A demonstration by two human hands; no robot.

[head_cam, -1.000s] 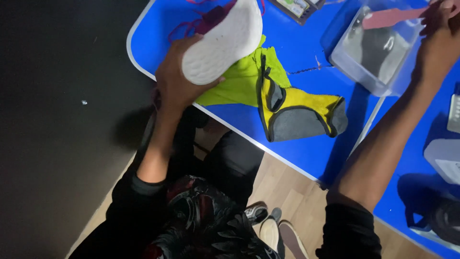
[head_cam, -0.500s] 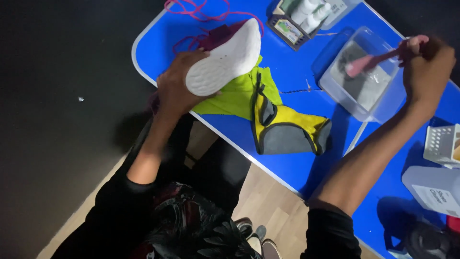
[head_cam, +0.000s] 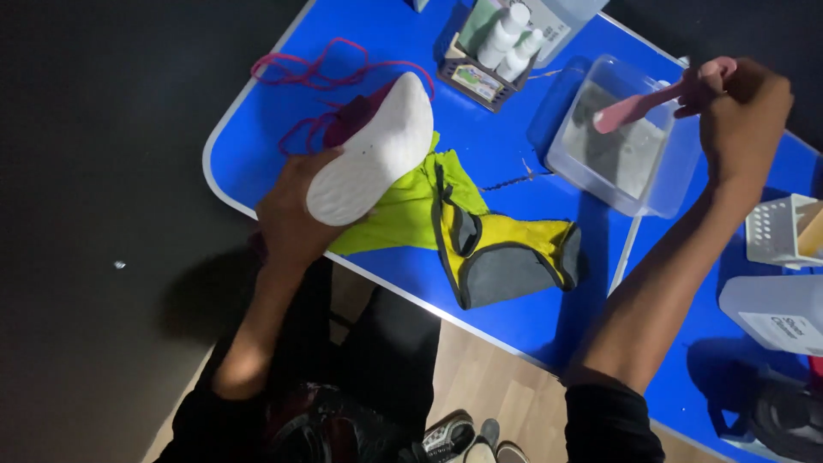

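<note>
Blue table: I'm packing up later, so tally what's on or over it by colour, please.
Pink/magenta: 3, the shoe in the left hand, its loose laces, the brush in the right hand
Yellow-green: 1, vest
Clear: 1, tub
White: 4, two bottles, basket, container
Total: 9

White-soled maroon shoe point(head_cam: 373, 159) sole-up, tilted above the blue table point(head_cam: 531, 283); pink brush point(head_cam: 656, 96) over the clear tub point(head_cam: 621, 141).
</note>
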